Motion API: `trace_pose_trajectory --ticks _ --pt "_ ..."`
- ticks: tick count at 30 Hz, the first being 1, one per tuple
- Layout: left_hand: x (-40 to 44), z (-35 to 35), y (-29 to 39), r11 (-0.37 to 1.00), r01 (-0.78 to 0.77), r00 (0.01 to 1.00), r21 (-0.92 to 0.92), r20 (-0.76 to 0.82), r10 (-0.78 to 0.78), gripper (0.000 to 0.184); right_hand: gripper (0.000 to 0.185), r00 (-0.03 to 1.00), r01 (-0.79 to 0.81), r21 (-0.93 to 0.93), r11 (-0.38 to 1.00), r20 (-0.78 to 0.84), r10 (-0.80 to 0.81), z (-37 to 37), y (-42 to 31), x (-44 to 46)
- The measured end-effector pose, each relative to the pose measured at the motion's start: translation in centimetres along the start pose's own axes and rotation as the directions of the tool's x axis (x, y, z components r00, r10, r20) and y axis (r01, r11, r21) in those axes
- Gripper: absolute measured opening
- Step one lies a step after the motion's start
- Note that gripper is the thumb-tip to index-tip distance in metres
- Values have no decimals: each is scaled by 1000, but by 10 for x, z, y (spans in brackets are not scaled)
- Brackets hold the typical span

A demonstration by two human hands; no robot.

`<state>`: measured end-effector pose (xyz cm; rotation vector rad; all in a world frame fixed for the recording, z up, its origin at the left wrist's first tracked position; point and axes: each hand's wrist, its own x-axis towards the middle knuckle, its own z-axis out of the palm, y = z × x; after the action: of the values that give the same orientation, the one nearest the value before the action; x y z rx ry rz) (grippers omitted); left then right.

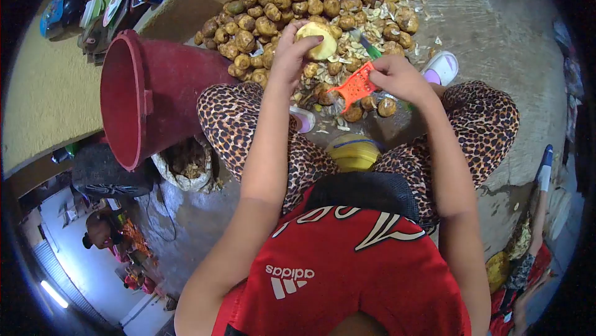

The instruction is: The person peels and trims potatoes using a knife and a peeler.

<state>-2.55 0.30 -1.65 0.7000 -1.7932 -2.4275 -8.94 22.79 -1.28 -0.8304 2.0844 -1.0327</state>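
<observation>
My left hand [290, 50] is closed around a peeled, pale yellow potato [319, 43], held above a heap of potatoes [298, 0]. Pinched in my right hand [397, 77] is an orange perforated plastic tool [356, 87], resembling a small grater or peeler. A green handle [371, 50] shows just beyond my right fingers, with a blade-like end toward the heap; whether that hand also touches it, I cannot tell. The tool and the peeled potato are apart. Thin peelings [372, 16] lie scattered among the potatoes.
A large dark red bucket [180, 72] lies tipped on its side at the left. Below it stands a white sack [198, 174] with scraps inside. A yellow rounded object [352, 153] sits between my legs. Other people are at the lower left [118, 236] and lower right [521, 280].
</observation>
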Motion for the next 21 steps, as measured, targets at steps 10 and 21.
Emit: trace_pose_trajectory --ticks 10,21 --pt "-9 32 -13 930 -148 989 337 49 139 54 32 999 -38 -286 957 -7 38 17 -16 1" --pt "-1 11 -11 981 -30 999 190 -8 32 66 31 994 -10 -265 964 -110 -20 -9 -24 -12"
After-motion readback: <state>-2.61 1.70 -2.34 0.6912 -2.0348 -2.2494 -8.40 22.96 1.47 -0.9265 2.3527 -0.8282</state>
